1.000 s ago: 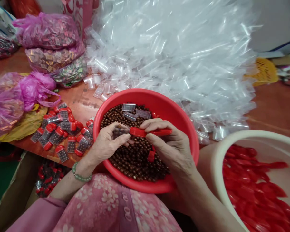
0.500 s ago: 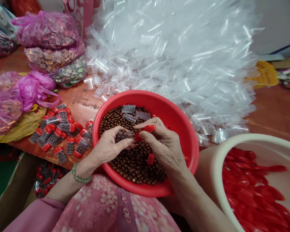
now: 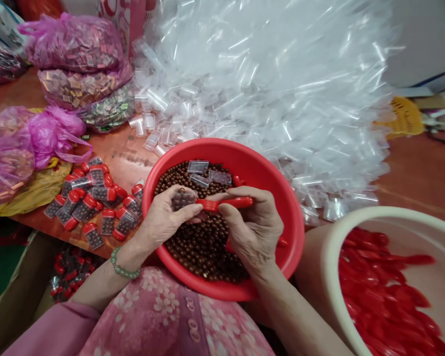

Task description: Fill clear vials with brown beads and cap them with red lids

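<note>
My left hand point(image 3: 166, 212) is closed around a small clear plastic case point(image 3: 184, 200) filled with brown balls. In my right hand point(image 3: 254, 227), thumb and fingers pinch a long, glossy red plastic piece point(image 3: 237, 202). Its left end meets the right end of the case; whether it is seated there I cannot tell. Both hands are above a red basin point(image 3: 294, 207) holding many small brown balls point(image 3: 203, 252). A few clear cases point(image 3: 220, 177) lie on top of the balls, and some red pieces lie by the basin's right side, partly hidden by my right hand.
Filled cases with red tops point(image 3: 96, 193) lie left of the basin. Behind it rises a big heap of clear cases point(image 3: 263, 89). A cream bucket point(image 3: 332, 252) of red pieces stands at right. Pink bags point(image 3: 74, 44) are stacked at back left; a yellow scoop point(image 3: 406, 116) lies at right.
My right hand has brought the red piece level with the case, its left end now against the case's end. The case has turned more sideways in my left hand.
</note>
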`<state>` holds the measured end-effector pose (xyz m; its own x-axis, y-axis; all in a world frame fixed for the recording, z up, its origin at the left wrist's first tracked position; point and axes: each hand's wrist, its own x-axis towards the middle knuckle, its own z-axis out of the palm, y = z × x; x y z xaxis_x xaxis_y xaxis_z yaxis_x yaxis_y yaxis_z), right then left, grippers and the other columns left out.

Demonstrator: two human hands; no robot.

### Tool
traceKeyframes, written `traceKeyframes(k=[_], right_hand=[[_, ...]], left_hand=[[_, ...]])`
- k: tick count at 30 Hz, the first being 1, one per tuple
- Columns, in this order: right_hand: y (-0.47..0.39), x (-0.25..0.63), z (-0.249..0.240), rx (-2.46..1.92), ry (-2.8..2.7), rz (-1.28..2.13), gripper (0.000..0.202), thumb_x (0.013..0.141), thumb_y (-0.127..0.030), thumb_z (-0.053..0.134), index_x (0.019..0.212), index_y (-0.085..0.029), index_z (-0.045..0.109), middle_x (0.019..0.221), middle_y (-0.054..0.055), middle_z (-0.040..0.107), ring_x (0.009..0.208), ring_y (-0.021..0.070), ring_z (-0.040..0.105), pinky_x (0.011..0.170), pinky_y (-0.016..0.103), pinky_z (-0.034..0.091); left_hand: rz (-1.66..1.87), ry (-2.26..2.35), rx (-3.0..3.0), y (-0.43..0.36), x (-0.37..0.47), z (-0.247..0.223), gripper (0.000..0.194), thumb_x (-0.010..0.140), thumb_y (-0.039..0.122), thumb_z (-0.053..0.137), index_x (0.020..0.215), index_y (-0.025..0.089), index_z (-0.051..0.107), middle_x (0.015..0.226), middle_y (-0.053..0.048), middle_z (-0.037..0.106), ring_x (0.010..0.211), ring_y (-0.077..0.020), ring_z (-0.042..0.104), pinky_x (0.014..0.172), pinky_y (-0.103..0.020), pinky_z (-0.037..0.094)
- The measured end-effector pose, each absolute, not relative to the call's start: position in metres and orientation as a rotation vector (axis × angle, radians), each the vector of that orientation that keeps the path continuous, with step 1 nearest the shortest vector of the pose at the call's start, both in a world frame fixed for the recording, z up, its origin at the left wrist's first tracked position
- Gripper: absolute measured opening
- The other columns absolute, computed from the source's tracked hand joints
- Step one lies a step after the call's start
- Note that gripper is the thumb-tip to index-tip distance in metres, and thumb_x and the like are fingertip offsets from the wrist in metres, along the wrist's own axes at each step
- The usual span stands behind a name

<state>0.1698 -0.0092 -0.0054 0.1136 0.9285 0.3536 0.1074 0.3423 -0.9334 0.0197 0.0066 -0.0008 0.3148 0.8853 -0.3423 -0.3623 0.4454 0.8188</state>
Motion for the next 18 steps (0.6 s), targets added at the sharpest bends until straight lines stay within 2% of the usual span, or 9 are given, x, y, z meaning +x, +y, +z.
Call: traceKeyframes(k=[2,7,10,13,18], right_hand=[[-0.01,0.169,-0.007,-1.093,-1.341,0.797,0.019,0.091,-0.029,0.061,0.11,-0.028,0.059,0.084,0.0,0.072,0.079,0.0165,0.071,0.076,0.034,0.056],[-0.011,0.173,-0.007,-1.297,-1.355,0.816,0.039,0.095,-0.035,0.052,0.134,-0.029,0.054,0.093,0.002,0.068,0.086,0.0164,0.065,0.088,0.038,0.052],[-0.01,0.178,-0.005,-1.374,-1.454,0.826,0.038,0.095,-0.036,0.051,0.132,-0.03,0.058,0.101,0.003,0.064,0.089,0.0163,0.063,0.089,0.037,0.052],[-0.009,0.18,-0.003,-1.32,-1.676,0.873,0.034,0.095,-0.033,0.051,0.126,-0.029,0.065,0.101,0.005,0.064,0.09,0.0164,0.062,0.085,0.034,0.054],[-0.01,0.183,0.001,-1.2,-1.82,0.883,0.037,0.093,-0.023,0.056,0.128,-0.031,0.064,0.099,0.005,0.066,0.088,0.0149,0.064,0.08,0.03,0.056]], left_hand=[[0.927,0.908,0.707,0.007,0.02,-0.001,0.035,0.067,0.029,0.081,0.09,0.015,0.059,0.08,0.004,0.06,0.068,-0.0081,0.064,0.068,-0.024,0.058],[0.97,1.019,0.835,0.007,0.02,-0.002,0.028,0.066,0.02,0.079,0.086,0.015,0.061,0.076,0.004,0.061,0.068,-0.006,0.058,0.07,-0.019,0.05],[0.972,1.072,0.934,0.006,0.02,-0.002,0.025,0.066,0.017,0.078,0.084,0.015,0.061,0.073,0.005,0.059,0.067,-0.0056,0.054,0.068,-0.018,0.046],[0.938,1.087,1.011,0.005,0.02,-0.002,0.02,0.07,0.016,0.074,0.085,0.015,0.061,0.074,0.004,0.06,0.069,-0.0073,0.054,0.07,-0.02,0.045],[0.877,1.079,1.064,0.005,0.019,-0.001,0.016,0.073,0.015,0.069,0.086,0.015,0.061,0.078,0.002,0.063,0.072,-0.0095,0.056,0.072,-0.022,0.045]])
